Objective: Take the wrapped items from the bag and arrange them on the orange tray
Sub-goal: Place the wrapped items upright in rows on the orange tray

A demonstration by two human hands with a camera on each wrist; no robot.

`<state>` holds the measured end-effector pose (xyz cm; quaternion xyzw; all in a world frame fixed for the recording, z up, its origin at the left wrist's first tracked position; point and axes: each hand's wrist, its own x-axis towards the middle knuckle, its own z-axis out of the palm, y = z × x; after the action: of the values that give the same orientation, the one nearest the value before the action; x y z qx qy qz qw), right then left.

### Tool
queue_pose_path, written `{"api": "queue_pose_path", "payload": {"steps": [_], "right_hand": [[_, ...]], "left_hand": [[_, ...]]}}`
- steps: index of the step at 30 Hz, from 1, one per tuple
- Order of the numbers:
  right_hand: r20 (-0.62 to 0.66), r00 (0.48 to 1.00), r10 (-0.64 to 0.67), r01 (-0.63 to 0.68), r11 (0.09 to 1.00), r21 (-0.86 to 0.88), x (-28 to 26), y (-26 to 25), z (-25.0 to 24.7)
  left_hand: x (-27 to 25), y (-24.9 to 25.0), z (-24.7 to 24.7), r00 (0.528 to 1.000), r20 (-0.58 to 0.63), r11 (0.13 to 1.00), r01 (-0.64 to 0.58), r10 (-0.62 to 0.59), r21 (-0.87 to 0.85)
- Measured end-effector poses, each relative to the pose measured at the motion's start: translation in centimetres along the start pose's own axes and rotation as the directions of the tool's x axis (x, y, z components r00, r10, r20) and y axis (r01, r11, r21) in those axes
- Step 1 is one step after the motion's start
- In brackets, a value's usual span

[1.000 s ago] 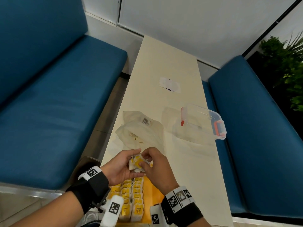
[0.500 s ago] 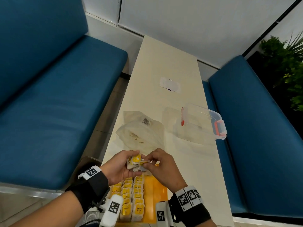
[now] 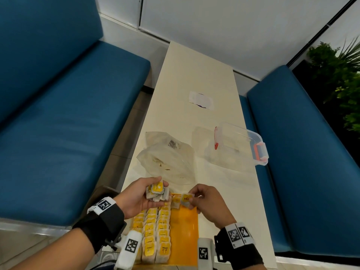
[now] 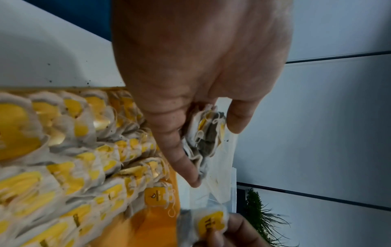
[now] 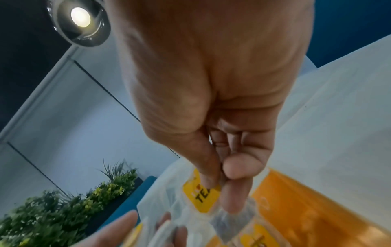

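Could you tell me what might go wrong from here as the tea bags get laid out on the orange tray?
1. The left hand holds a loose bunch of tea bags over the filled rows; one could slip and upset them.
2. The right hand pinches a single tea bag only at its edge, so it may land crooked on the orange tray.
3. Strings show on the tea bags in the left wrist view and could snag.
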<state>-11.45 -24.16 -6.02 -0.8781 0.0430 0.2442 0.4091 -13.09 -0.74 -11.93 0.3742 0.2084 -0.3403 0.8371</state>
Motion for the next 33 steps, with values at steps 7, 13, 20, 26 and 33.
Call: {"api": "queue_pose_path", "payload": {"steps": [7,13,20,26,33], "right_hand": [[0.079,0.984,0.157,-0.132,0.959,-0.251,1.1,1.9,3.4],[0.035,0.972,0.233,-0.215,0.939,-0.269,2.6,3.1,6.0],[-0.1,0.972,0.213,-0.234,0.916,-0.327,2.8,3.1,7.1],[-0.189,0.968,0.165,-0.227,0.895,-0.383,2.8,3.3,7.3],[-0.267,0.947,0.181,-0.272,0.892,-0.36,3.2,3.3,7.6]], "left_hand": [[0.2,0.4,-0.7,0.998,-0.028,0.999,-0.051,0.051,0.006],[0.4,0.1,-0.9,0.998,-0.046,0.999,-0.052,0.053,0.014],[0.6,0.0,-1.1,0.997,-0.053,0.998,-0.055,0.056,0.027],[0.7,-0.1,-1.2,0.997,-0.049,0.997,-0.056,0.058,0.046],[0.9,-0.2,-1.3,0.997,-0.047,0.996,-0.063,0.066,0.061]]}}
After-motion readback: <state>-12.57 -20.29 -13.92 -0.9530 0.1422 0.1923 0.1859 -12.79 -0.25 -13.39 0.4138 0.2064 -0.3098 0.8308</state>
